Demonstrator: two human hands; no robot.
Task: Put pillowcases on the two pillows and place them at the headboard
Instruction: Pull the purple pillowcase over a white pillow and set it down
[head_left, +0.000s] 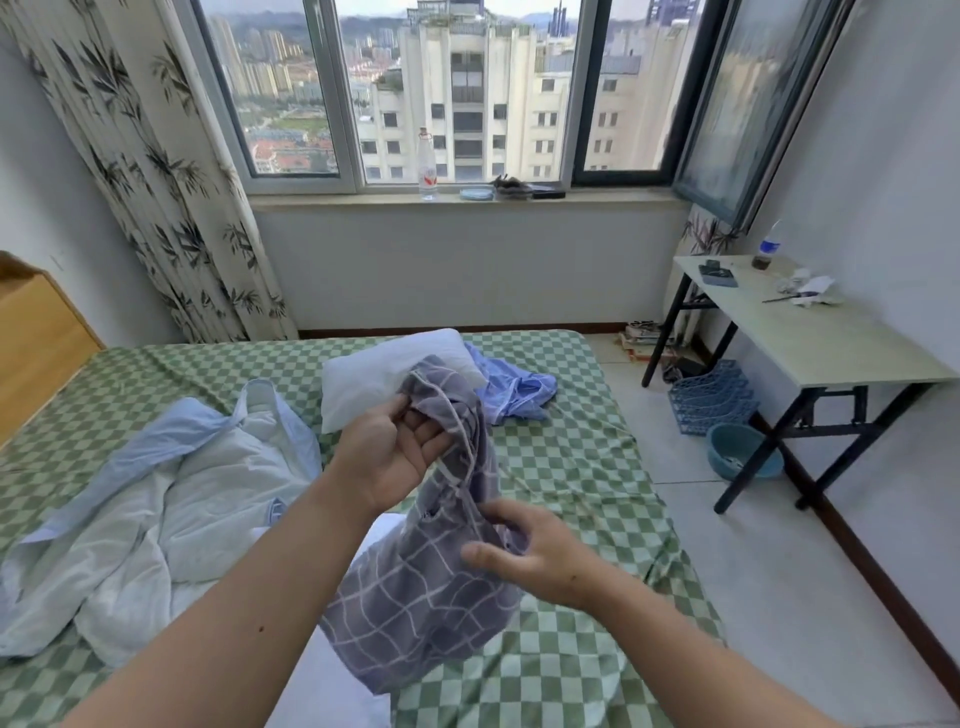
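We hold the grey checked pillowcase (415, 587) up in the middle of the frame, above the green checked bed (571, 467). Our left hand (387, 457) pinches its upper edge, fingers curled round the piped hem; our right hand (524, 551) grips the cloth lower down and to the right, thumb and fingers closed on a fold. The case hangs bunched between the two hands, its long axis running steeply from upper centre down toward lower left, and we cannot tell whether the mouth is open yet.

What matters next, as we judge it, is the bare white pillow (384, 379). It lies just behind the left hand, higher in the frame, its long axis running left to right across the bed. The left hand is the nearer one. A blue pillowcase (514, 389) lies crumpled just right of that pillow. The wooden headboard (36, 338) sits at the far left edge, well apart from both.
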